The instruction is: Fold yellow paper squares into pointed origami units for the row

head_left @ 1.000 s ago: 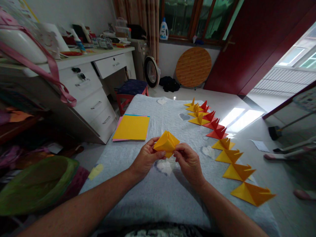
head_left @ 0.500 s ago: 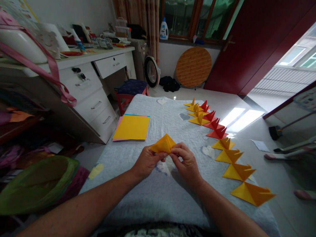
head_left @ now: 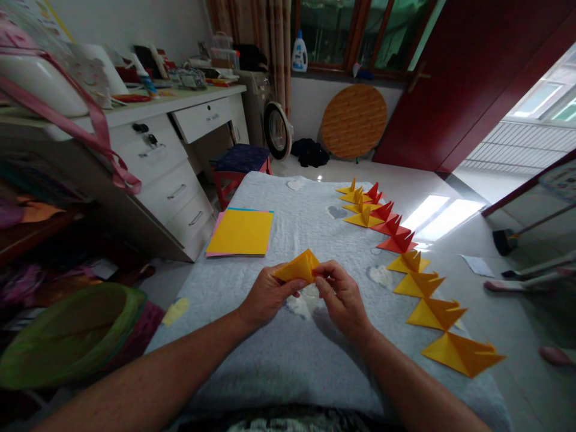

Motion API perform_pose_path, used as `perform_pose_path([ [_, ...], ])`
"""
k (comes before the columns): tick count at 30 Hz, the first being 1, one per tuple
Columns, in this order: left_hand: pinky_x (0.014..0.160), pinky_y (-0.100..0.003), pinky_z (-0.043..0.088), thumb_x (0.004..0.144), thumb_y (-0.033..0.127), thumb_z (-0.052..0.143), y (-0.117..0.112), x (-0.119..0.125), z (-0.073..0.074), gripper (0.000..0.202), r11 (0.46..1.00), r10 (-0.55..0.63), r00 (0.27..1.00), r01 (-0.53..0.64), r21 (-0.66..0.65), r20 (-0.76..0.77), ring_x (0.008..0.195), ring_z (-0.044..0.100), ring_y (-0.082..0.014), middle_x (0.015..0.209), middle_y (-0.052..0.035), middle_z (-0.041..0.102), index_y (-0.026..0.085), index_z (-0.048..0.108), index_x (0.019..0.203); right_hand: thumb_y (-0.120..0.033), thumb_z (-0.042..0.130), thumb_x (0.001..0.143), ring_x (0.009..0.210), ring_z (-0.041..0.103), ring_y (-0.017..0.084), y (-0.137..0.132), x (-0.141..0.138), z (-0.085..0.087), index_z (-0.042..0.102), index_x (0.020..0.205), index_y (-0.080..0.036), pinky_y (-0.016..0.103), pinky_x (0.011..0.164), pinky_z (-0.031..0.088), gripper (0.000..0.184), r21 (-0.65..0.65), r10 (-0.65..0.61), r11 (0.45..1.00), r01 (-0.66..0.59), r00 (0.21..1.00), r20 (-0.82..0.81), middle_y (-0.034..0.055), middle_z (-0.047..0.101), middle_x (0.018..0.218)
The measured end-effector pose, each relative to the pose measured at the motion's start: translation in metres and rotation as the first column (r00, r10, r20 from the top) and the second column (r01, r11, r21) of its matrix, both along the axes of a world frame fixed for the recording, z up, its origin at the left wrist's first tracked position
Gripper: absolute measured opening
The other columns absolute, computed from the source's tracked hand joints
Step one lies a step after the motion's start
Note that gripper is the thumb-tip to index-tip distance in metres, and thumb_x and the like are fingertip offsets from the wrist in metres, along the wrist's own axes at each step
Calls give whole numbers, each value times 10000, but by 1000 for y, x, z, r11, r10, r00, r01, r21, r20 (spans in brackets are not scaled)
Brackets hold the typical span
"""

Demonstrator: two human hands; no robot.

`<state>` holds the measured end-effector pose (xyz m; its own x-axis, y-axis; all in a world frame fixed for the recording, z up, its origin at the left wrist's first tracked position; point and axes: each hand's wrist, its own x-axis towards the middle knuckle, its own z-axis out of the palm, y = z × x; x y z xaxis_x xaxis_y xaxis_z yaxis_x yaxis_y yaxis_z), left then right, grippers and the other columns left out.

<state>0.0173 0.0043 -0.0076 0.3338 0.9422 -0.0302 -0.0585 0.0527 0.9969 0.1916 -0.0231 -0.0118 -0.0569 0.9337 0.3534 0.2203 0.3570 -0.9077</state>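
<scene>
A folded yellow paper piece point(head_left: 299, 267) is held just above the grey-blue cloth point(head_left: 279, 354) on the table. My left hand point(head_left: 266, 294) pinches its left and lower side. My right hand point(head_left: 342, 297) pinches its right corner with thumb and fingers closed. A stack of coloured paper sheets point(head_left: 240, 233), yellow on top, lies flat to the left, a little beyond my hands.
A row of folded yellow and red paper shapes point(head_left: 407, 262) runs along the cloth's right edge, from near right point(head_left: 459, 352) to far middle. A white desk with drawers point(head_left: 171, 150) stands at left, a green bag point(head_left: 67, 333) at near left, a red stool point(head_left: 238, 165) beyond the table.
The paper piece has been pressed from an opened pocket shape into a flatter fold and lowered slightly. Both hands have stayed on it, moving closer together.
</scene>
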Motion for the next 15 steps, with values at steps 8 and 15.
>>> perform_pose_path([
  [8,573,-222,494,744,297,769,-3,-2,-3,204,991,-127,992,127,-32,-17,591,552,-103,723,-5,673,142,746,875,-329,591,914,635,519,117,4,7,5,663,824,-217,234,550,432,161,-78,16,997,-23,995,-96,-4,560,744],
  [15,576,-231,492,718,298,773,-1,-4,0,212,979,-197,980,197,-53,8,609,569,-118,740,-19,695,133,743,848,-399,625,890,529,499,98,5,8,8,688,765,-190,222,496,408,251,-251,126,947,-200,951,-283,-14,576,622],
])
